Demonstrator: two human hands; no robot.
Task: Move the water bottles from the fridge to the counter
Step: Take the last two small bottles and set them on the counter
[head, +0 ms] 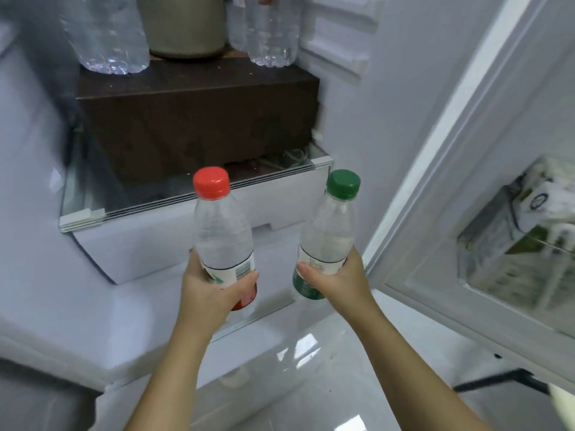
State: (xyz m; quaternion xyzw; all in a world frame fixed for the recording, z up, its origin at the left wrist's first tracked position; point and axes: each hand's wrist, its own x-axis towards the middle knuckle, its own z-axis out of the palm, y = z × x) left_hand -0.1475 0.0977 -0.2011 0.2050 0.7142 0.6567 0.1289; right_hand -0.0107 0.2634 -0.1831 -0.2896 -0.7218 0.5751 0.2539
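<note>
One red-capped bottle [222, 233] is gripped round its label by the left hand [208, 290], thumb and fingers curled about it; a green-capped bottle [330, 231] is gripped likewise by the right hand [336, 279]. Both are held caps up in front of the open fridge's glass shelf [149, 202], on which a brown box [199, 119] is seen bearing more clear bottles [271, 32]

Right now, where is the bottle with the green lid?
The green-capped bottle is right of centre in the head view, gripped by the right hand, beside the red-capped bottle.
</note>
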